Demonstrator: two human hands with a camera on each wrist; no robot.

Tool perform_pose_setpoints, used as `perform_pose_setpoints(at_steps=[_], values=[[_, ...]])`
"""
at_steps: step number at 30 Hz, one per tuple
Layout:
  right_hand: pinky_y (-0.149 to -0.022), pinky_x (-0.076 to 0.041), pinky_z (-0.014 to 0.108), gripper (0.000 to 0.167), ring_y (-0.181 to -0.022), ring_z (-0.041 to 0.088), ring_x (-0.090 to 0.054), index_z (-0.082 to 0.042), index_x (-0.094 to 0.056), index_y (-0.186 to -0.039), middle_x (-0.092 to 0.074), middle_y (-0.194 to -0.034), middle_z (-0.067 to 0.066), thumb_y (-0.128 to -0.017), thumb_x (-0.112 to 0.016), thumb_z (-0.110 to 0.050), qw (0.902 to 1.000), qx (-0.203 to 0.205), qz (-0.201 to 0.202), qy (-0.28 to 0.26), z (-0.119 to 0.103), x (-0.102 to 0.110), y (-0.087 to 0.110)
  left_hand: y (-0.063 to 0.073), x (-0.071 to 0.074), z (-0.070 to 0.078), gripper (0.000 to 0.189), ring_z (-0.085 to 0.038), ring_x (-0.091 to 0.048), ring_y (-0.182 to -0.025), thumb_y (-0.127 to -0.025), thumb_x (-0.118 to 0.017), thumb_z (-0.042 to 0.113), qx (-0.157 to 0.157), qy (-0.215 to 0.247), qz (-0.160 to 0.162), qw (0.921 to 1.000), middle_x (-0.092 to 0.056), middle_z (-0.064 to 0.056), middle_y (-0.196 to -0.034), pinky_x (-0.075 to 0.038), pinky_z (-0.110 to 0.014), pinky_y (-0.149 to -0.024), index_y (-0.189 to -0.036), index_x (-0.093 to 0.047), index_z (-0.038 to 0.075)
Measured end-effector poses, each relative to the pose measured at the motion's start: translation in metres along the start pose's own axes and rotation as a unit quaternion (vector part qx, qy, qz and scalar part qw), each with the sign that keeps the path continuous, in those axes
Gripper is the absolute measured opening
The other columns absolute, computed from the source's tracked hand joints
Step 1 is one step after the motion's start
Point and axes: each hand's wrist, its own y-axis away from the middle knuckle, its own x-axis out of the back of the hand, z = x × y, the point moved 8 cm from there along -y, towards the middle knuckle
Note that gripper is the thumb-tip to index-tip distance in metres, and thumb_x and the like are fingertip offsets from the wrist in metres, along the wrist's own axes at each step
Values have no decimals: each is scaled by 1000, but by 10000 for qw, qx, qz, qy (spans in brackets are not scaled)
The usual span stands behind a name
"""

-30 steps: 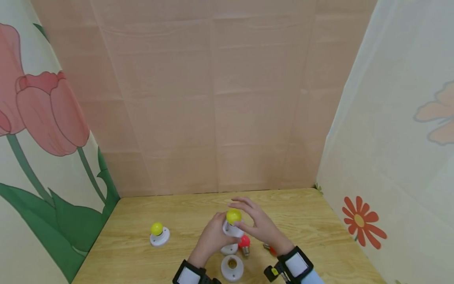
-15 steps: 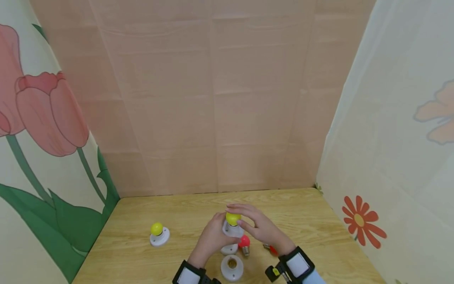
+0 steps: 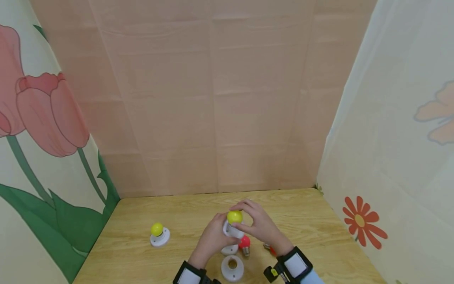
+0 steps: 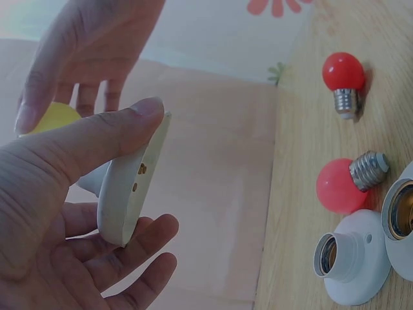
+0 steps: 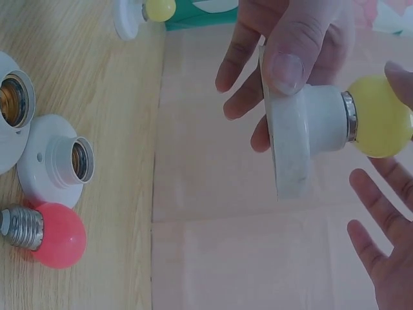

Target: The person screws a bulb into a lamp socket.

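Observation:
My left hand (image 3: 213, 236) grips a white lamp socket (image 5: 290, 142) by its round base, thumb on one side and fingers on the other. It is held up off the table, the flat underside with small brass-coloured spots facing the left wrist camera. A yellow light bulb (image 5: 381, 119) sits in the socket's mouth, a thin band of its metal cap showing at the rim. My right hand (image 3: 260, 225) pinches the bulb's globe between thumb and fingers. In the left wrist view, the left hand and socket partly cover the bulb (image 4: 61, 116).
On the wooden table (image 3: 191, 209), two more sockets, a nearer one (image 3: 232, 268) and one behind it (image 3: 229, 249), stand beside a red bulb (image 4: 341, 186). Another red bulb (image 4: 343, 72) lies further right. At left stands a socket (image 3: 160, 238) bearing a yellow bulb (image 3: 157, 228).
My right fingers reach further over the bulb's top half a second ago, then draw back and now pinch its globe. The left hand and socket stay almost still.

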Motion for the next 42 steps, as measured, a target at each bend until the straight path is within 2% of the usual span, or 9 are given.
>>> perform_pose_setpoints(at_steps=[5, 9, 14, 19, 27, 32, 34, 37, 42], values=[[-95, -48, 51, 43, -123, 18, -50, -23, -57, -132, -53, -135, -2, -91, -68, -28, 10000, 71, -39, -17, -1, 0, 2, -1, 0, -2, 71, -19, -60, -103, -67, -88, 35, 138, 19, -27, 9999, -61, -1, -116, -52, -48, -88, -129, -58, 18], [-100, -38, 64, 44, -136, 27, -40, -21, -52, -140, -43, -149, 6, -97, -57, -15, 9986, 90, -353, -385, -2, -2, 4, 0, 1, -2, 77, -23, -61, -105, -66, -88, 37, 214, -13, -22, 9998, -60, -4, -118, -52, -50, -89, -132, -56, 15], [-104, -32, 65, 40, -138, 28, -38, -20, -52, -140, -46, -148, 3, -100, -51, -16, 9955, -53, -750, -583, -1, -5, 5, 0, 3, 1, 82, -22, -61, -103, -65, -88, 39, 163, -135, -10, 9998, -60, -5, -117, -52, -48, -88, -135, -53, 13], [-106, -32, 63, 40, -138, 27, -39, -19, -51, -141, -47, -147, -1, -100, -51, -16, 9939, -75, -829, -726, 0, -6, 5, 0, 4, 2, 81, -22, -61, -104, -66, -88, 38, 175, -101, -6, 9998, -60, -5, -117, -52, -48, -89, -134, -54, 13], [-93, -50, 41, 38, -113, 13, -57, -26, -61, -127, -62, -122, -8, -90, -68, -30, 9998, 116, -124, -60, -1, 2, 1, 1, 3, 2, 73, -20, -61, -101, -67, -89, 33, 168, -41, -1, 9999, -60, -2, -114, -53, -47, -86, -130, -57, 15], [-87, -52, 33, 38, -103, 9, -59, -26, -64, -121, -62, -113, -10, -85, -74, -34, 9996, 237, 135, 74, -2, 4, -1, 0, 2, 3, 71, -18, -61, -100, -67, -88, 29, 98, -12, -10, 10000, -60, -1, -113, -53, -47, -86, -130, -58, 17], [-87, -52, 35, 38, -104, 10, -59, -25, -64, -120, -62, -114, -9, -84, -75, -33, 9995, 253, 147, 68, -2, 4, -1, 0, 1, 2, 71, -18, -61, -100, -67, -88, 29, 95, -6, -8, 10000, -61, 0, -113, -53, -47, -86, -130, -58, 17], [-93, -50, 45, 41, -116, 15, -55, -25, -61, -127, -59, -128, -5, -88, -71, -30, 9998, 183, 46, 43, -2, 3, 1, 0, 1, 2, 71, -19, -61, -101, -67, -88, 29, 124, 19, -4, 9999, -60, -1, -114, -52, -48, -87, -130, -58, 16], [-103, -38, 60, 45, -136, 26, -42, -22, -52, -140, -45, -148, 4, -96, -60, -18, 9988, 184, -366, -251, -2, -1, 4, 0, 2, 1, 76, -22, -61, -104, -66, -89, 34, 174, -8, 17, 9998, -60, -3, -116, -52, -49, -89, -132, -56, 14]])
